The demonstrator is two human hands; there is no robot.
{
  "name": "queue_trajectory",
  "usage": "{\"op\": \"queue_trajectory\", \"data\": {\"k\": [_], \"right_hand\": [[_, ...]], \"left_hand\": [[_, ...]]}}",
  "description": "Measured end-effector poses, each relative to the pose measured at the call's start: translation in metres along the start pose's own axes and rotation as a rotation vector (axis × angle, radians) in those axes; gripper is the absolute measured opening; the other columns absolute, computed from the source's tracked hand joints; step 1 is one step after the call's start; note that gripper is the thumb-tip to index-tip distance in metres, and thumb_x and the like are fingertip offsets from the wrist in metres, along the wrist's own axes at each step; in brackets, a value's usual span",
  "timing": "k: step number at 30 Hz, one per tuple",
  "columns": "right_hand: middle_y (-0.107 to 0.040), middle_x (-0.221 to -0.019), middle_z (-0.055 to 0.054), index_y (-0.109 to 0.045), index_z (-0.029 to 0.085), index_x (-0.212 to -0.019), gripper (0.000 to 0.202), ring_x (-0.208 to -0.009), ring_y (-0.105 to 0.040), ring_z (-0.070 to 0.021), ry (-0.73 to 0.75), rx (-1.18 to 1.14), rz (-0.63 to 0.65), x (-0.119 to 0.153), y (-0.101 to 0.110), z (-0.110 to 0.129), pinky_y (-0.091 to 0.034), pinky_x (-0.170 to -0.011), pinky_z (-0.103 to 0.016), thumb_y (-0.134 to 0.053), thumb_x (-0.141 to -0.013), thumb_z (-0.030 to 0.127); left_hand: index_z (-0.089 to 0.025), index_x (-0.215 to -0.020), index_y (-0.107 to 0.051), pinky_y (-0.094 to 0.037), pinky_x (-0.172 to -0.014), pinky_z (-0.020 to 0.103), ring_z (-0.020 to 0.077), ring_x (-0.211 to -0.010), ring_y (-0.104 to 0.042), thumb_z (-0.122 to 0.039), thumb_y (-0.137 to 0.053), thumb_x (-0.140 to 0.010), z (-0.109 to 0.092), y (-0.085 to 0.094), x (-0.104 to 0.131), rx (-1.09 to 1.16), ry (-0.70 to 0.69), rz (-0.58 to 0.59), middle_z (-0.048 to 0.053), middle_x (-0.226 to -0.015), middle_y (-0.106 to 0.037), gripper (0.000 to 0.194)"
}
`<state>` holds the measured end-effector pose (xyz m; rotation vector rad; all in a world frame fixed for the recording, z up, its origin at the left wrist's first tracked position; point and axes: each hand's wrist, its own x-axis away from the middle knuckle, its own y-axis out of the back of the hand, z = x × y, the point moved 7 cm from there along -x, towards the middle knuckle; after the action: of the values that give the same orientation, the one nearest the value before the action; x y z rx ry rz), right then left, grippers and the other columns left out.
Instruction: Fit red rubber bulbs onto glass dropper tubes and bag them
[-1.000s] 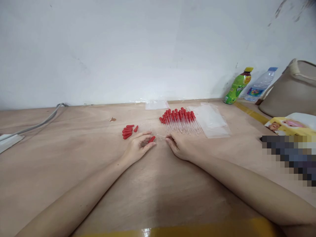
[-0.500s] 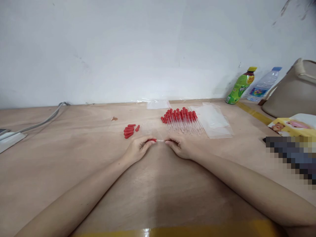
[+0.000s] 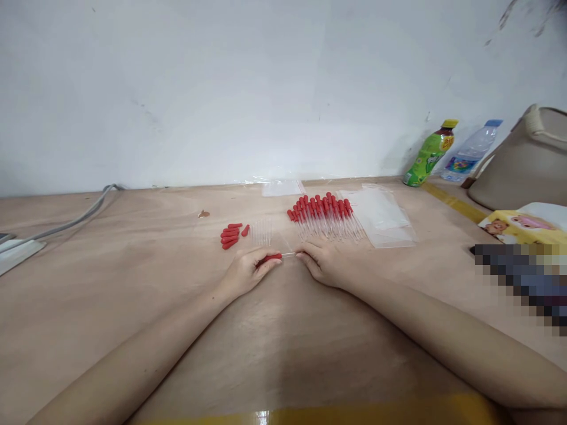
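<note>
Here we are with both hands low over the wooden table [image 3: 212, 360], fingertips facing each other and just a small gap between them. Our left hand [image 3: 248, 273] is closed in a pinch, thumb and fingers gripping a red bulb [image 3: 274, 257] whose open end points at our right hand [image 3: 325, 265]. And our right hand is pinched shut too, holding a thin clear tube [image 3: 288, 255] that spans the gap, its end right at the bulb's mouth; how far in it sits, we can't tell. Just beyond our left hand, a little to its left, lies a cluster of loose red bulbs [image 3: 230, 236], with a single red bulb [image 3: 245, 231] beside it, and then a row of clear tubes [image 3: 261, 231] straight ahead of the fingers. Over beyond our right hand, look at that, a dense bunch of red-topped droppers [image 3: 326, 213], tips toward us, with flat plastic bags [image 3: 384, 217] to the right of it. A small clear bag [image 3: 282, 188] lies past both hands, near the wall [image 3: 221, 94]. Well out to the right of our right hand, a green bottle [image 3: 429, 154] and a clear bottle [image 3: 472, 152] lean toward the right, next to a beige bag [image 3: 525, 162]. Far left of our left hand, a grey cable [image 3: 84, 215] runs across the tabletop.
</note>
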<state>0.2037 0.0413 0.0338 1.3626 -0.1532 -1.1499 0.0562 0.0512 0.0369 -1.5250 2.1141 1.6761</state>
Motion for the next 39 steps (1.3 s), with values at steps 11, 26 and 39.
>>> {"op": "queue_trajectory", "data": {"k": [11,26,39], "right_hand": [[-0.061,-0.079,-0.006,-0.056,0.018,-0.083,0.018,-0.076,-0.054,-0.0163,0.019,-0.071,-0.025,0.001,0.004,0.004,-0.041,-0.069,-0.028,-0.039,-0.086,0.022],[-0.060,-0.081,-0.007,-0.059,0.017,-0.083,0.022,-0.076,-0.052,-0.0167,0.049,0.001,0.054,-0.003,-0.003,0.006,-0.040,-0.071,-0.029,-0.039,-0.087,0.024],[-0.055,-0.053,-0.002,-0.049,0.018,-0.051,0.024,-0.056,-0.051,-0.0145,-0.736,0.097,-0.212,-0.030,0.060,-0.121,-0.035,-0.056,-0.025,-0.050,-0.073,0.029]], "left_hand": [[-0.020,-0.090,-0.066,-0.051,-0.062,0.024,0.0134,-0.069,-0.064,-0.031,-0.057,-0.080,0.007,-0.002,0.004,0.079,0.046,0.005,0.002,-0.083,-0.069,0.017],[-0.019,-0.095,-0.061,-0.049,-0.064,0.026,0.0146,-0.072,-0.061,-0.033,-0.057,-0.079,0.002,0.006,0.002,-0.027,-0.024,-0.019,0.004,-0.084,-0.066,0.022],[-0.017,-0.071,-0.051,-0.042,-0.055,0.025,0.0120,-0.060,-0.048,-0.033,-0.055,-0.078,0.016,0.013,0.009,-0.196,0.083,0.023,0.001,-0.068,-0.051,0.018]]}}
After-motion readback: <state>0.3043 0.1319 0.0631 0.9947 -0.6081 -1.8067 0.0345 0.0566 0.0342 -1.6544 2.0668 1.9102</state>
